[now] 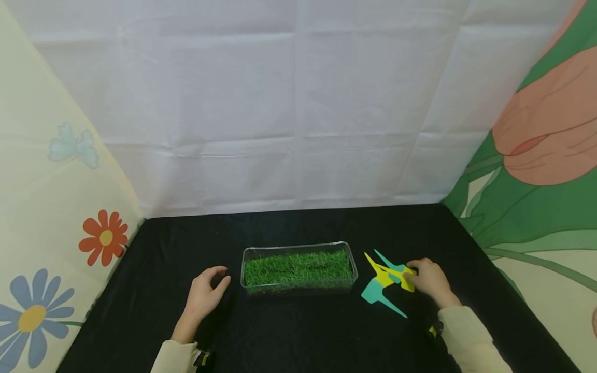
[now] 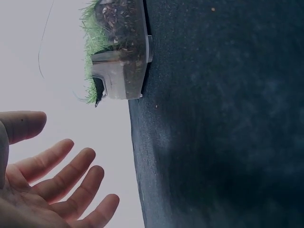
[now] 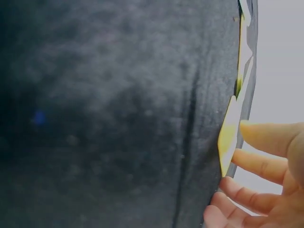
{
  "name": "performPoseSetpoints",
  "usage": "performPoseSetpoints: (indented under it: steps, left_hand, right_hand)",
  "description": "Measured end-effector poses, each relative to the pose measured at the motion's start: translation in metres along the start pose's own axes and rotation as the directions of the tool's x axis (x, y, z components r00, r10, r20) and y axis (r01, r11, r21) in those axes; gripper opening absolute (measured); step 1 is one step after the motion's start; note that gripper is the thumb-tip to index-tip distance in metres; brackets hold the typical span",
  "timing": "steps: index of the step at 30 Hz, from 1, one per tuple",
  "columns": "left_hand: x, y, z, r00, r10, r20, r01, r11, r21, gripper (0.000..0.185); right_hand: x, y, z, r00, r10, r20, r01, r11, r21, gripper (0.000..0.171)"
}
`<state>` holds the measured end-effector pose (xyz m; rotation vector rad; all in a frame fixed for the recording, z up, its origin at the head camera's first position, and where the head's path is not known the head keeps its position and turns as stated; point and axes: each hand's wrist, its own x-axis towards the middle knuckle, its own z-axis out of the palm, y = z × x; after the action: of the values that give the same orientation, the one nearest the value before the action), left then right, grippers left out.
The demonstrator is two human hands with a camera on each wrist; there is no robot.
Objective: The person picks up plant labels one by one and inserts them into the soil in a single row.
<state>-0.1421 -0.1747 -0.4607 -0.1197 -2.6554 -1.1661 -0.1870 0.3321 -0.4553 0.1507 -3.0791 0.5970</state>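
Note:
A clear plastic tray (image 1: 298,284) of green grass (image 1: 298,267) stands mid-table between the hands; dark soil (image 2: 130,45) shows through its wall in the left wrist view. My left hand (image 1: 205,292) is left of the tray, holding nothing, its fingers spread and loosely bent. Several T-shaped plant labels lie in an overlapping pile right of the tray, some yellow, some teal. The nearer teal label (image 1: 373,291) points toward the front right. My right hand (image 1: 431,280) is at the pile's right side, thumb and relaxed fingers right at the wide end of a yellow label (image 3: 229,135).
A black cloth (image 1: 298,336) covers the table. White sheeting (image 1: 298,103) hangs behind it, with flower-printed panels at the left (image 1: 56,207) and right (image 1: 550,207).

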Motion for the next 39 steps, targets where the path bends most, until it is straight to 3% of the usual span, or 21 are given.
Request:
performPoseSetpoints:
  steps: [5,12,23,39]
  left_hand:
    - [0.0,0.001,-0.001,1.0,0.016,0.0,-0.016,1.0,-0.007,0.024]
    - [-0.002,0.0,0.001,0.999,0.039,-0.012,-0.039,0.999,0.0,0.024]
    - [-0.002,-0.001,-0.002,1.0,0.004,0.016,-0.004,1.0,0.004,0.025]
    - [-0.002,-0.002,0.0,1.0,0.015,0.015,-0.015,1.0,0.0,0.025]
  right_hand:
    - [0.0,-0.003,0.0,1.0,-0.018,0.003,0.019,0.999,-0.028,0.038]
    - [0.001,-0.007,-0.002,0.999,0.018,0.037,-0.016,0.998,-0.059,0.038]
    - [0.006,-0.012,-0.005,0.995,0.072,0.074,-0.072,0.997,-0.002,0.037]
    - [0.004,-0.006,-0.014,0.997,0.082,0.002,-0.082,0.995,0.056,0.033]
